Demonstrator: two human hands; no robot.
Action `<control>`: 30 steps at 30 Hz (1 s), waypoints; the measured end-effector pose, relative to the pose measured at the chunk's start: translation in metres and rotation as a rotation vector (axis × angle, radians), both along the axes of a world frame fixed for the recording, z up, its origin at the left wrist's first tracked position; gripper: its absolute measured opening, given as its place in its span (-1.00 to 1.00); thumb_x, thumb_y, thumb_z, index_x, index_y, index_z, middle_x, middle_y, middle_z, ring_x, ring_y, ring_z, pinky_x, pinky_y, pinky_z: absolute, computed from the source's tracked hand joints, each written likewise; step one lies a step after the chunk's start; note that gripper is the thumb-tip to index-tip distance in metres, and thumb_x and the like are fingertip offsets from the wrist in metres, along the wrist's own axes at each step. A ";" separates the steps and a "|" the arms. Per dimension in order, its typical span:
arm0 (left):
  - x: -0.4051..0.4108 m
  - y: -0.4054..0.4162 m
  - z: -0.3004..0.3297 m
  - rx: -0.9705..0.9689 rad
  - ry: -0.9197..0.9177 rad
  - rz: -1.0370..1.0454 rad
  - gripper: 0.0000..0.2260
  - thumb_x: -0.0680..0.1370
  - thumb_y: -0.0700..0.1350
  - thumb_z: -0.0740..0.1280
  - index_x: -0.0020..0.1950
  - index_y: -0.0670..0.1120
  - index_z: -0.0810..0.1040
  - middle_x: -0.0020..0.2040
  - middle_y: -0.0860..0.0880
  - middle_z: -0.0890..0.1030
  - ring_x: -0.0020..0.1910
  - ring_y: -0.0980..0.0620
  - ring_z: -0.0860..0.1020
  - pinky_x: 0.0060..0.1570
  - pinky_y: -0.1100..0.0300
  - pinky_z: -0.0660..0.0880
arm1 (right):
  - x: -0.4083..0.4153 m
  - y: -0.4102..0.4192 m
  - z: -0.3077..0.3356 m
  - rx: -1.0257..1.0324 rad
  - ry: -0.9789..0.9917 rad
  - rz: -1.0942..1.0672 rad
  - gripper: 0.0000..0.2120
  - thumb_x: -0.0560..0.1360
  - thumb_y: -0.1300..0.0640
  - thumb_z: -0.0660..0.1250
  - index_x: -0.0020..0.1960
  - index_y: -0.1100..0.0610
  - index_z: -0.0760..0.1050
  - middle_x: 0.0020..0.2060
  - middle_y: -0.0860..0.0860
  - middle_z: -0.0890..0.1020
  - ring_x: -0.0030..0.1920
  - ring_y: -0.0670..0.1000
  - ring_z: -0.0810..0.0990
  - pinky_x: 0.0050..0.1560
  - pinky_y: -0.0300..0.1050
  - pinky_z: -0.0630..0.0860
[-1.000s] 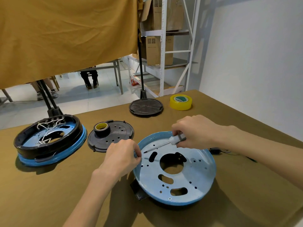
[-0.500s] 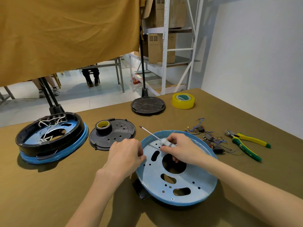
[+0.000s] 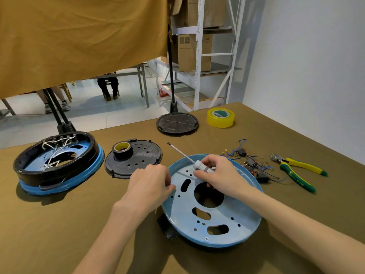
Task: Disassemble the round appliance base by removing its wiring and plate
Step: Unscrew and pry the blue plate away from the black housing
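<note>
A white-handled screwdriver (image 3: 189,159) is being gripped by the right hand (image 3: 219,175) over the blue round plate (image 3: 214,206). The plate's left rim is being pinched by the left hand (image 3: 150,183). Loose wiring (image 3: 250,161) is lying right of the plate. The tip should be seated squarely before turning, the plate being steadied against the surface (image 3: 59,224).

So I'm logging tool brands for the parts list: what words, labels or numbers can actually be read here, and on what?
None can be read with confidence.
Green handle of the pliers: pale lettering, too blurred to read.
Yellow tape roll: green print on its core, too small to read.
Cardboard box on the shelf: dark printed marks, illegible.
Screwdriver, blue plate: no text visible.
</note>
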State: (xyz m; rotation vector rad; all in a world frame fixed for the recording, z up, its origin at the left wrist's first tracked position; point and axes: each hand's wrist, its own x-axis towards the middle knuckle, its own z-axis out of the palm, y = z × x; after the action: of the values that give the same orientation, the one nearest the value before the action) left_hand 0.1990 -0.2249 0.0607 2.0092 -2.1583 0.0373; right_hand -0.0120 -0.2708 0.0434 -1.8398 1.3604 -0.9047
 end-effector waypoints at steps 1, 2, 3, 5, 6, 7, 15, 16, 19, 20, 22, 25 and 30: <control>0.001 0.000 0.001 0.005 0.024 -0.002 -0.86 0.56 0.19 0.41 -0.03 0.15 0.61 -0.15 0.16 0.57 -0.19 0.07 0.52 -0.21 0.16 0.40 | -0.001 0.000 0.000 -0.010 -0.014 -0.002 -0.84 0.48 0.08 0.53 -0.02 0.09 0.59 -0.16 0.07 0.68 -0.32 0.00 0.59 -0.24 0.02 0.56; 0.003 -0.001 0.001 0.005 0.043 0.002 -0.88 0.56 0.16 0.43 -0.04 0.15 0.63 -0.16 0.16 0.58 -0.22 0.07 0.51 -0.24 0.18 0.39 | -0.002 0.000 0.002 -0.019 -0.035 -0.007 -0.84 0.49 0.09 0.53 -0.02 0.08 0.59 -0.14 0.08 0.67 -0.32 0.00 0.60 -0.29 -0.03 0.56; 0.003 -0.001 0.001 0.005 0.056 0.009 -0.89 0.56 0.14 0.44 -0.08 0.13 0.63 -0.20 0.16 0.58 -0.24 0.08 0.51 -0.27 0.18 0.39 | -0.004 -0.001 0.004 -0.023 -0.066 -0.016 -0.85 0.50 0.10 0.52 -0.01 0.09 0.58 -0.13 0.09 0.67 -0.34 0.00 0.61 -0.35 -0.12 0.54; 0.001 -0.002 0.001 0.001 0.041 0.023 -0.81 0.57 0.15 0.42 -0.14 0.08 0.61 -0.27 0.13 0.57 -0.27 0.07 0.54 -0.29 0.17 0.40 | -0.009 -0.005 0.010 -0.024 -0.118 -0.052 -0.86 0.52 0.11 0.50 0.01 0.11 0.57 -0.11 0.10 0.65 -0.39 -0.03 0.63 -0.41 -0.22 0.49; -0.002 -0.002 0.000 -0.004 0.012 0.026 -0.78 0.58 0.16 0.39 -0.15 0.05 0.60 -0.28 0.11 0.57 -0.28 0.04 0.55 -0.30 0.16 0.41 | -0.013 -0.006 0.014 -0.027 -0.131 -0.076 -0.85 0.53 0.11 0.49 0.02 0.12 0.57 -0.11 0.09 0.64 -0.40 -0.03 0.63 -0.42 -0.23 0.48; -0.004 -0.001 0.000 -0.010 -0.016 0.030 -0.76 0.60 0.17 0.36 -0.14 0.04 0.58 -0.28 0.09 0.57 -0.27 0.02 0.56 -0.29 0.15 0.42 | -0.017 -0.007 0.017 -0.036 -0.137 -0.095 -0.85 0.53 0.11 0.48 0.03 0.12 0.57 -0.12 0.08 0.64 -0.40 -0.03 0.63 -0.41 -0.23 0.49; 0.006 0.002 -0.005 0.146 0.377 0.023 -0.68 0.59 0.16 0.38 0.20 0.13 0.32 -0.01 0.09 0.57 -0.13 0.13 0.58 -0.25 0.18 0.54 | -0.058 -0.004 0.023 -0.223 -0.014 -0.280 -0.81 0.49 0.02 0.52 0.01 0.01 0.55 -0.16 -0.13 0.62 -0.15 -0.14 0.58 -0.26 -0.28 0.41; 0.008 0.003 -0.006 0.224 0.490 0.047 -0.63 0.58 0.14 0.40 0.23 0.12 0.27 0.01 0.10 0.54 -0.09 0.14 0.58 -0.23 0.18 0.55 | -0.064 -0.003 0.023 -0.244 -0.005 -0.331 -0.81 0.48 0.01 0.51 0.01 0.00 0.55 -0.16 -0.15 0.61 -0.16 -0.16 0.57 -0.26 -0.28 0.40; 0.009 0.006 -0.012 0.421 0.715 0.118 -0.72 0.60 0.07 0.40 0.22 0.00 0.44 0.02 0.08 0.63 -0.02 0.09 0.65 -0.14 0.09 0.68 | -0.087 -0.002 0.017 -0.225 0.102 -0.441 -0.78 0.50 -0.05 0.46 0.05 0.00 0.52 -0.15 -0.15 0.60 -0.14 -0.09 0.58 -0.19 -0.05 0.53; 0.009 0.006 -0.014 0.453 0.791 0.141 -0.78 0.61 0.02 0.38 0.21 -0.01 0.52 0.00 0.06 0.69 -0.03 0.06 0.68 -0.11 0.05 0.70 | -0.095 -0.002 0.014 -0.182 0.148 -0.461 -0.77 0.50 -0.07 0.45 0.06 0.01 0.52 -0.14 -0.13 0.61 -0.13 -0.04 0.59 -0.13 0.02 0.56; 0.009 0.008 -0.017 0.470 0.887 0.174 -0.86 0.62 -0.03 0.36 0.17 0.03 0.57 -0.04 0.04 0.72 -0.03 0.04 0.70 -0.14 0.04 0.71 | -0.111 0.000 0.005 -0.066 0.212 -0.481 -0.74 0.51 -0.11 0.43 0.05 0.04 0.52 -0.16 -0.07 0.63 -0.15 0.03 0.62 -0.09 0.07 0.60; 0.010 0.010 -0.016 0.453 0.889 0.181 -0.89 0.62 -0.05 0.34 0.14 0.06 0.57 -0.06 0.05 0.73 -0.06 0.06 0.70 -0.25 0.13 0.68 | -0.128 0.006 -0.009 0.057 0.325 -0.428 -0.74 0.52 -0.12 0.43 0.01 0.06 0.55 -0.21 -0.05 0.65 -0.22 -0.03 0.64 -0.22 -0.07 0.55; 0.008 0.015 -0.015 0.457 0.878 0.198 -0.86 0.65 -0.07 0.31 0.21 0.05 0.51 0.02 0.01 0.71 -0.01 0.03 0.70 -0.18 0.09 0.70 | -0.128 0.010 -0.024 0.097 0.390 -0.297 -0.81 0.52 -0.06 0.46 0.00 0.05 0.61 -0.12 -0.03 0.68 -0.08 -0.02 0.64 0.01 0.03 0.61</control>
State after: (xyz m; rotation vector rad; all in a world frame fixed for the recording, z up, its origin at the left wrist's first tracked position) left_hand 0.2072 -0.2097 0.0455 1.8850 -1.4645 -1.1618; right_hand -0.1403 -0.2608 0.0196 -1.8317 1.9218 -0.6238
